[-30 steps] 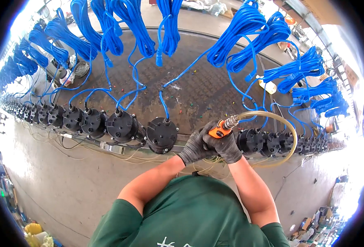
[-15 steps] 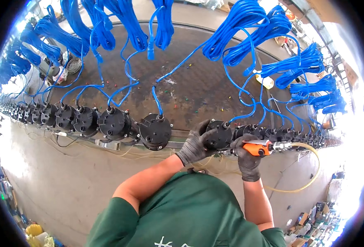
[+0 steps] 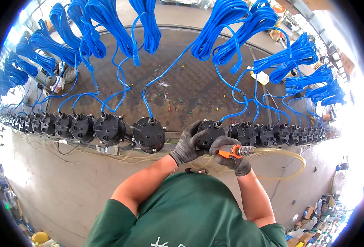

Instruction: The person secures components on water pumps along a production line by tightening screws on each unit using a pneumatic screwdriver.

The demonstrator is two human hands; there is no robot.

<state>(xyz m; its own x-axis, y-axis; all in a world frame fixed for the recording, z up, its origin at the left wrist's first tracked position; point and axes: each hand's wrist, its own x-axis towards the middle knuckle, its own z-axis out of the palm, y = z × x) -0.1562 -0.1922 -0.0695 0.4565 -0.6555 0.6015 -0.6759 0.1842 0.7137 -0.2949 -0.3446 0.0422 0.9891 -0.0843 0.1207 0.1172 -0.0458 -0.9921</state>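
I am watching the right hand [image 3: 230,155] near the centre of the frame: a second ago it was up at the level of the black round units with the orange-handled tool [image 3: 231,151] tilted upward, and now it is sitting lower, just below the row, with the tool lying level and its metal nozzle pointing to the right. The clear hose [image 3: 291,158] is trailing off the nozzle end in a loop toward the right of the frame. I am reading that as the tool being pulled back from the unit rather than pressed into it. The left hand [image 3: 188,146], gloved in dark grey, is staying on the black round unit [image 3: 210,132] just right of centre; its fingers are spread and curled over the unit's left face, gripping it loosely rather than closing fully around it. The right hand's fingers are wrapped tight around the tool's orange handle. That unit is sitting in the long row of like units [image 3: 107,128] running across the middle of the frame, each with a blue cable [image 3: 147,103] rising to coiled bundles [image 3: 227,24] along the top. The unit's own cable is leaving from its upper right.
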